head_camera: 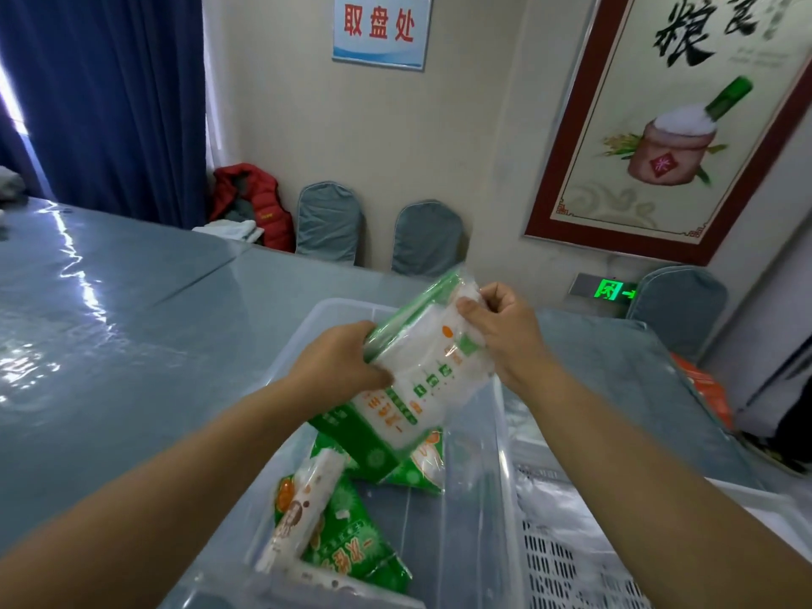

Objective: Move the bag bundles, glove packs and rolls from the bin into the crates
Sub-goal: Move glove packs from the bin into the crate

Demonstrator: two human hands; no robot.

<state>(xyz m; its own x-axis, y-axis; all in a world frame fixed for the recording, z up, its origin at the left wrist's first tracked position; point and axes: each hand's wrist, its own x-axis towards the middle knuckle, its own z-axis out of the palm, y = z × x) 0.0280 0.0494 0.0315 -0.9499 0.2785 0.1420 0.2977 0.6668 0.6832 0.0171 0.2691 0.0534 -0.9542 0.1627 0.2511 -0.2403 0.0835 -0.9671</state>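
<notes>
At frame centre, left hand (340,362) and right hand (496,327) both grip 1 soft, light, slippery-looking glove pack (422,371) by opposite edges above the bin (492,476).

The wall sign (381,30) at 12 o'clock reads 取盘处 in red. The framed poster (668,125) at 2 o'clock shows 粮食, with 米 on its painted sack. Pack print is unreadable.

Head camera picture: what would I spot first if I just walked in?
Probably the green and white pack, held up in the middle over the clear bin by the left hand and right hand. More green packs lie in the bin below, and a big red-framed poster hangs on the wall at the upper right.
</notes>
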